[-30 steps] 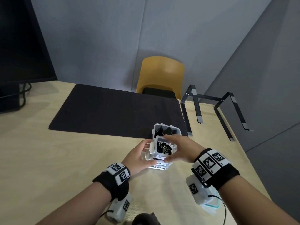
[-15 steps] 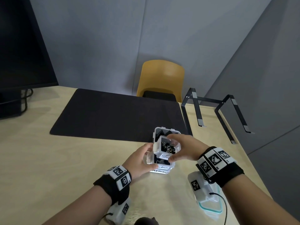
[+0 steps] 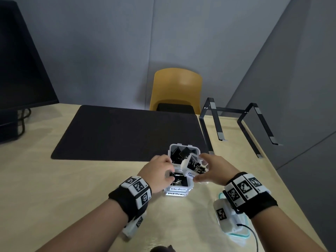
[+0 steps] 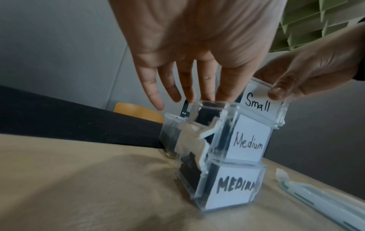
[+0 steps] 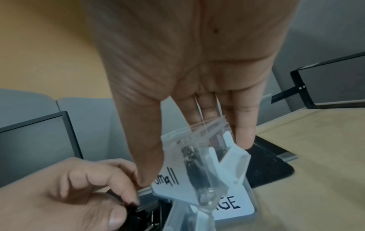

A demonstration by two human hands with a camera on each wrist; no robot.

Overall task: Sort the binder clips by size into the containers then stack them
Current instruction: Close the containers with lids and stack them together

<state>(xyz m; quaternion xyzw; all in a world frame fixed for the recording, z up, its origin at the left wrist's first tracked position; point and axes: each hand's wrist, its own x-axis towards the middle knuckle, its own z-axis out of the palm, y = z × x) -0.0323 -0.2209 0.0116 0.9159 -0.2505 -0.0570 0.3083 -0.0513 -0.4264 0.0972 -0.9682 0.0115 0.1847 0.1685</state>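
Two clear containers labelled Medium and MEDIUM stand stacked on the table. My right hand grips the clear Small container, thumb on its label and fingers on the far side. It is tilted and raised over the stack's right rear corner, with small clips inside. My left hand reaches into the open top Medium container, thumb and index tip pinching a black binder clip. The Large container with big black clips stands just behind.
A black mat covers the table's far middle. A black metal stand sits at the right rear and a monitor at the far left. A teal-rimmed lid lies under my right wrist. A yellow chair is behind the table.
The Small container has come up off the stack and tilted to the right in my right hand. My left hand left the stack's side and went into the top Medium container.
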